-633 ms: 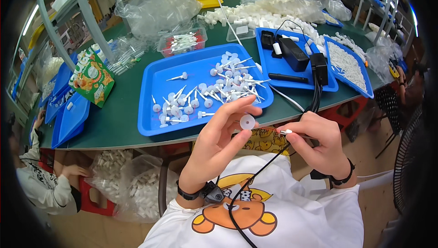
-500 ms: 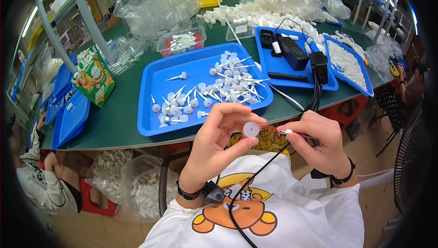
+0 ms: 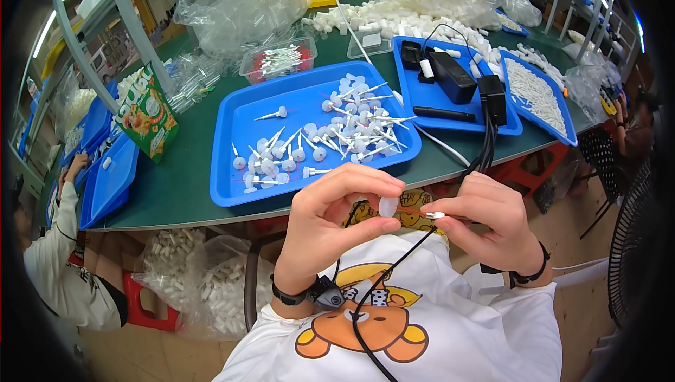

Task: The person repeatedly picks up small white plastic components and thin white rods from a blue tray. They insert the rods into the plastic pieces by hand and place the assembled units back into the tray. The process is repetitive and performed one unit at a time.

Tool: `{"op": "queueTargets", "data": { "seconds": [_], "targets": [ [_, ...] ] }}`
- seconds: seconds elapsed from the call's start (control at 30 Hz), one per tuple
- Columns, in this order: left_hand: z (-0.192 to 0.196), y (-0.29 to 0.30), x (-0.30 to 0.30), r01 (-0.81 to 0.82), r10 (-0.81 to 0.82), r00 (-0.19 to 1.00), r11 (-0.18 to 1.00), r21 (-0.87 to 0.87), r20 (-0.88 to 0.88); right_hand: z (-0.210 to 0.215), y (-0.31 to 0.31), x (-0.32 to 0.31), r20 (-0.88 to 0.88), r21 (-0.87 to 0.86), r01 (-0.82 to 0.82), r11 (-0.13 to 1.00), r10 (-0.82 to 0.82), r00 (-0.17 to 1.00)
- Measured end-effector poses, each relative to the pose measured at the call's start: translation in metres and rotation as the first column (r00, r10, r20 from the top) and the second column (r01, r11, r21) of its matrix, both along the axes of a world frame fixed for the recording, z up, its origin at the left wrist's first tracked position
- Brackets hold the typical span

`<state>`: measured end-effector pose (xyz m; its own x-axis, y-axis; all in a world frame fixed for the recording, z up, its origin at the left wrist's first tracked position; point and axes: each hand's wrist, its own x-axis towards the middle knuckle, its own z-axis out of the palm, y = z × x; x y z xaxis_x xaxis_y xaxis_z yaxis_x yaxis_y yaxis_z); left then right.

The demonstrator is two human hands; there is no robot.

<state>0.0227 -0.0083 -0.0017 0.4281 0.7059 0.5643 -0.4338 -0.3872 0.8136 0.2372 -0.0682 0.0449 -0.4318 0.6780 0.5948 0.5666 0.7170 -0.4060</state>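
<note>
My left hand (image 3: 322,215) pinches a translucent white plastic disc (image 3: 387,206) by its edge, between thumb and fingers. The disc stands nearly edge-on in the head view. A thin reddish thread (image 3: 411,210) runs from it to my right hand (image 3: 496,217). There, thumb and forefinger close on a small white plastic piece (image 3: 435,215) with a slim tip. Both hands are above my lap, in front of the table edge. Just beyond my left hand lies a blue tray (image 3: 228,125) holding many white disc-and-stem pieces (image 3: 358,129), some with red thread.
Farther right, a blue tray (image 3: 510,129) carries black adapters (image 3: 450,76) and cables; another (image 3: 571,136) holds small white parts. A clear box (image 3: 281,60), a green snack bag (image 3: 149,115) and heaped white cylinders (image 3: 394,20) are on the table. A co-worker (image 3: 67,241) sits left, a fan (image 3: 629,241) stands right.
The disc has turned from face-on to nearly edge-on in my left hand. My right hand has lowered slightly with the small white piece. The co-worker at left has reached toward the trays.
</note>
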Motion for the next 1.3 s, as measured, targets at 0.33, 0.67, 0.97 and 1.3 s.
{"op": "queueTargets", "data": {
  "seconds": [0.33, 0.67, 0.97, 1.3],
  "targets": [
    [0.0041, -0.0007, -0.0028, 0.002, 0.000, 0.994, 1.000, 0.012, -0.107, 0.0014, -0.0009, 0.0021, 0.049, 0.083, 0.050, 0.995, -0.055, 0.997],
    [0.0027, 0.0012, -0.0018, 0.063, -0.060, 0.991, 0.998, 0.019, -0.122, 0.0005, 0.0020, 0.0013, 0.056, 0.171, 0.103, 0.980, -0.114, 0.992],
    [-0.0034, 0.0025, 0.0021, -0.047, 0.051, 0.994, 0.998, 0.042, -0.100, -0.0027, 0.0034, 0.0012, 0.148, 0.284, 0.058, 0.957, -0.103, 0.984],
    [-0.0021, 0.0021, 0.0052, -0.089, 0.087, 0.993, 0.996, -0.026, -0.085, 0.0008, 0.0033, 0.0013, 0.241, 0.343, 0.025, 0.939, -0.114, 0.964]
  ]
}}
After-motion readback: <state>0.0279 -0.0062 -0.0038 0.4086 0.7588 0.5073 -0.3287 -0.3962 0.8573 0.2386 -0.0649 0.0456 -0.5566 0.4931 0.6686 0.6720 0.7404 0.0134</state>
